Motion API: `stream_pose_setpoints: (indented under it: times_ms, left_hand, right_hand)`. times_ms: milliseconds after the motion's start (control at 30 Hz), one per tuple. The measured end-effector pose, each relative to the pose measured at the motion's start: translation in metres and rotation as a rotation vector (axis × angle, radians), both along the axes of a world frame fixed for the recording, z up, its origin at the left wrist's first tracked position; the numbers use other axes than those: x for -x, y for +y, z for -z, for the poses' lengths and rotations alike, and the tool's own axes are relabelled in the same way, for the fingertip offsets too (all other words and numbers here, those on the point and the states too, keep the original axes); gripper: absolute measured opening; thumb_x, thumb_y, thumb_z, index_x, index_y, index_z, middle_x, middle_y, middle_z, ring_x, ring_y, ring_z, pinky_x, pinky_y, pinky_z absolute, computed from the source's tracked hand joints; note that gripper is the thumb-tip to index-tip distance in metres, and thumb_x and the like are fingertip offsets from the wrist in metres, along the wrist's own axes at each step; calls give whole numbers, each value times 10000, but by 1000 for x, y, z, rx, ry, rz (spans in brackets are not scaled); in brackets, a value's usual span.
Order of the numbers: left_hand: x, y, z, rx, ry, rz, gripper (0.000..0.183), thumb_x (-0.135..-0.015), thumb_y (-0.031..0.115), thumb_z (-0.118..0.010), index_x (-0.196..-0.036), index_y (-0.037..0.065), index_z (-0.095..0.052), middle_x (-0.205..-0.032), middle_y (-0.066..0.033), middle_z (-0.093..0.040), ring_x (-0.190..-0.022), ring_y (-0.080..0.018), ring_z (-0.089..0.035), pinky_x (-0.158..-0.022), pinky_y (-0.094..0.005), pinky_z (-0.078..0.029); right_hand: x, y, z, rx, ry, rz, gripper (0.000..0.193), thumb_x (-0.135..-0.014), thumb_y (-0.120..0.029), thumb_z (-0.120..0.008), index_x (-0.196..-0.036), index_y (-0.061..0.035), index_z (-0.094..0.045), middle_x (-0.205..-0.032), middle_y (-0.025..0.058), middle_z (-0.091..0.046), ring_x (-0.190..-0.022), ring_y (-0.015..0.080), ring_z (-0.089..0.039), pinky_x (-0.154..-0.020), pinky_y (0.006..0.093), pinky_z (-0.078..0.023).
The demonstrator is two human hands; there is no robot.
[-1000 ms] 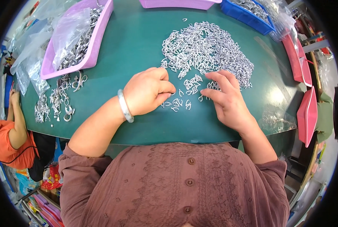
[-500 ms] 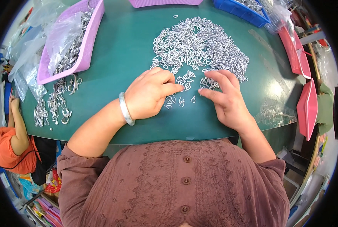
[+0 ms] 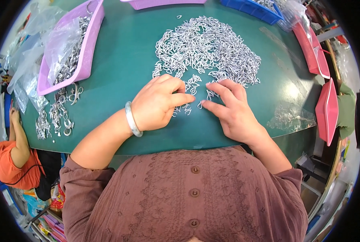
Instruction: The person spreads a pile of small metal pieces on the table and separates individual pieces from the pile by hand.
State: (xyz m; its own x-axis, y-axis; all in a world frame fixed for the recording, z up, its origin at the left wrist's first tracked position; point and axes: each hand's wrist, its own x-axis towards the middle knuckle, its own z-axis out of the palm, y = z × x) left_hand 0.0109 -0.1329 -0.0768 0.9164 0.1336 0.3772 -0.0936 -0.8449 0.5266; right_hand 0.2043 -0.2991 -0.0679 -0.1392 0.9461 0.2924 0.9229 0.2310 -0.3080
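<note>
Well below L hand (image 3: 153, 105), red blurry-print pkg (image 3: 58, 198)

A broad table (image 3: 119, 44) with a smooth green top fills the middle of the room, its near edge bowed by the lens. A scuffed, whitish patch (image 3: 291, 117) marks the top near the table's right edge, where a pale sheen of light also lies. Right of the table runs a long tan ledge (image 3: 334, 162), with a green cloth (image 3: 345, 115) beside it; the pale grey surface beyond could be floor or wall. Left of the table's near corner, bright plastic packaging (image 3: 34, 204) crowds above a pink and purple stack (image 3: 53, 224).
</note>
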Motion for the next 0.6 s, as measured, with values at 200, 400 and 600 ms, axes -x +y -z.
stream_pose_setpoints:
  times_ms: [200,400,600]
  left_hand:
    - [-2,-3,-2,-82,51,-19,362,-706,-50,-602,-1018,95,-716,-946,-64,-582,-882,-262,-561,-789,-379,-467]
    - [-4,-3,-1,-88,46,-48,335,-709,-31,-618,-995,104,-727,-941,-58,-580,-879,-256,-558,-778,-370,-465]
    - [-3,0,-2,-65,77,12,300,-722,-37,-613,-966,93,-728,-934,-63,-582,-870,-255,-560,-774,-366,-465]
  right_hand:
    - [-5,0,-6,-21,-36,71,354,-711,-12,-633,-1034,-122,-723,-1322,121,-528,-1216,366,-444,-1012,515,-340]
    - [-9,-4,-3,8,-2,0,363,-680,0,-646,-1013,-121,-729,-1306,120,-538,-1214,367,-449,-1008,510,-352]
    - [-16,-4,-3,-37,106,39,306,-672,35,-655,-945,-93,-712,-1271,103,-562,-1197,352,-469,-995,472,-382]
